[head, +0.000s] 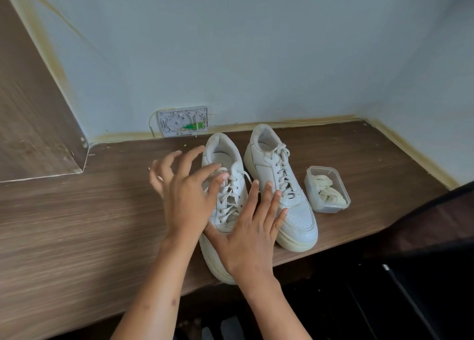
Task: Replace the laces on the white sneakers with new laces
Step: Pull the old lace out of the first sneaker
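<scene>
Two white sneakers stand side by side on a wooden table, toes toward me, both laced. My left hand hovers with spread fingers over the left sneaker, its fingertips near the tongue and upper laces. My right hand lies flat with straight fingers over the left sneaker's toe, fingertips reaching the side of the right sneaker. A small clear plastic container to the right of the shoes holds bundled cream laces.
A pale wall runs behind the table and turns a corner at the right. An open grey wall box with thin wires sits low on the wall behind the shoes. A wooden panel rises at the left. The table's front edge lies just below the left sneaker's toe.
</scene>
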The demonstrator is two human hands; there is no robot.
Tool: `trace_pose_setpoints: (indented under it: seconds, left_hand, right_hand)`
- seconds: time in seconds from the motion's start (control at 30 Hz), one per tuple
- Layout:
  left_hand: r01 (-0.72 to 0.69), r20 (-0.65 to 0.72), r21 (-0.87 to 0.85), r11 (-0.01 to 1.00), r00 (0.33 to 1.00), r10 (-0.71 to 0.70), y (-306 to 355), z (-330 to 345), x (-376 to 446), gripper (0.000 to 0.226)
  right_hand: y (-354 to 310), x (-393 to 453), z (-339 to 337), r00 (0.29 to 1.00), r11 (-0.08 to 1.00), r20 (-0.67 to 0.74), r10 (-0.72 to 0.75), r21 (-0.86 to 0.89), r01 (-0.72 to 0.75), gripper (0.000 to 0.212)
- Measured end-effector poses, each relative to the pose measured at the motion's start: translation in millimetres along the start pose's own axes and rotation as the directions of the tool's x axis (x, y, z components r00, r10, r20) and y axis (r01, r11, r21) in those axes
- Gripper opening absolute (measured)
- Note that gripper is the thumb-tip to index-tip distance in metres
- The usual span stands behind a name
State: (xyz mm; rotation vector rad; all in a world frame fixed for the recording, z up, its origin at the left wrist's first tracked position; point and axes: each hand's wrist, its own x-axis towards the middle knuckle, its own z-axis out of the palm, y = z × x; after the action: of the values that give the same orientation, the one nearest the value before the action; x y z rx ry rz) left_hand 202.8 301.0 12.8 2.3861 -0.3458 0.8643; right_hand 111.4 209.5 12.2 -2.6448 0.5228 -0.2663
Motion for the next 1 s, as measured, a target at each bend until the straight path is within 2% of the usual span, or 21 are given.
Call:
trace_pose_setpoints:
  seconds: [0.1, 0.17, 0.23, 0.3, 0.33, 0.47, 0.5, 0.6, 0.63, 0.7, 0.77, 0.83, 0.87, 0.93, 0.97, 1.0]
  left_hand:
    - [-0.011, -0.081, 0.028, 1.0, 0.997, 0.014, 2.5, -0.7, -0.3, 0.003]
    - [0.072, -0.152, -0.007, 0.997, 0.986, -0.072, 5.2, -1.7, -0.1, 0.004]
    - [0.271, -0.238, -0.135, 0.953, 0.925, -0.297, 1.8, -5.2, 1.3, 0.009]
    - [0.439, -0.23, -0.245, 0.865, 0.84, -0.492, -6.6, -11.0, 4.5, 0.012]
    - [0.486, -0.215, -0.269, 0.832, 0.811, -0.544, -9.5, -12.7, 5.0, 0.012]
    - [0.526, -0.193, -0.309, 0.793, 0.781, -0.594, -2.1, -10.1, 4.0, 0.021]
    - [0.54, -0.205, -0.334, 0.772, 0.758, -0.619, -2.4, -10.1, 3.9, 0.024]
    - [0.61, -0.247, -0.46, 0.645, 0.61, -0.753, -18.5, -17.7, 7.7, 0.023]
    - [0.647, -0.22, -0.42, 0.636, 0.608, -0.763, -24.0, -19.9, 8.4, 0.02]
    - [0.705, -0.083, -0.212, 0.677, 0.677, -0.731, -28.8, -19.7, 7.5, 0.015]
    - [0.707, 0.035, -0.083, 0.703, 0.707, -0.707, -26.9, -16.8, 4.2, 0.025]
    - [0.681, 0.091, -0.053, 0.73, 0.731, -0.676, -26.3, -18.9, 4.0, 0.043]
    - [0.632, 0.123, -0.077, 0.771, 0.773, -0.622, -27.6, -21.7, 5.5, 0.049]
    - [0.397, 0.217, -0.174, 0.901, 0.908, -0.359, -30.6, -25.7, 8.7, 0.05]
    - [0.252, 0.284, -0.216, 0.943, 0.941, -0.187, -29.7, -26.3, 9.7, 0.05]
    - [0.135, 0.358, -0.243, 0.961, 0.933, -0.041, -26.8, -26.1, 9.7, 0.052]
  right_hand:
    - [-0.4, -0.5, 0.2, 1.0, 1.0, -0.002, 0.007, -0.002, -0.007, 0.119]
    - [-0.4, -0.4, 0.7, 1.0, 1.0, -0.008, 0.01, 0.007, -0.01, 0.12]
    - [0.3, -1.1, 0.9, 1.0, 1.0, -0.003, 0.01, 0.018, -0.01, 0.119]
    - [0.7, -1.5, 0.6, 1.0, 0.999, 0.006, 0.012, 0.035, -0.012, 0.116]
    - [0.8, -0.9, 0.2, 1.0, 0.999, 0.008, 0.012, 0.044, -0.012, 0.116]
    - [1.5, 1.0, 0.9, 1.0, 0.999, 0.011, 0.01, 0.052, -0.011, 0.115]
    - [1.5, 0.8, 1.1, 1.0, 0.998, 0.013, 0.012, 0.059, -0.012, 0.116]
    - [0.9, 1.1, 2.1, 1.0, 0.997, 0.006, 0.018, 0.075, -0.019, 0.115]
    - [0.7, 1.7, 2.7, 1.0, 0.997, 0.003, 0.023, 0.072, -0.023, 0.115]
    - [-0.1, 2.5, 4.5, 0.999, 0.997, -0.003, 0.035, 0.067, -0.035, 0.114]
    - [0.5, 1.9, 6.3, 0.999, 0.997, -0.017, 0.03, 0.07, -0.029, 0.114]
    - [1.6, 0.7, 6.3, 0.999, 0.994, -0.037, 0.006, 0.106, -0.002, 0.114]
    - [1.7, 0.4, 5.4, 0.999, 0.989, -0.044, -0.009, 0.146, 0.015, 0.11]
    - [1.2, 1.3, 2.5, 0.997, 0.963, -0.064, -0.033, 0.265, 0.049, 0.091]
    - [1.2, 2.4, 0.5, 0.995, 0.944, -0.085, -0.047, 0.322, 0.072, 0.078]
    - [1.3, 4.3, -1.1, 0.991, 0.929, -0.119, -0.066, 0.356, 0.105, 0.065]
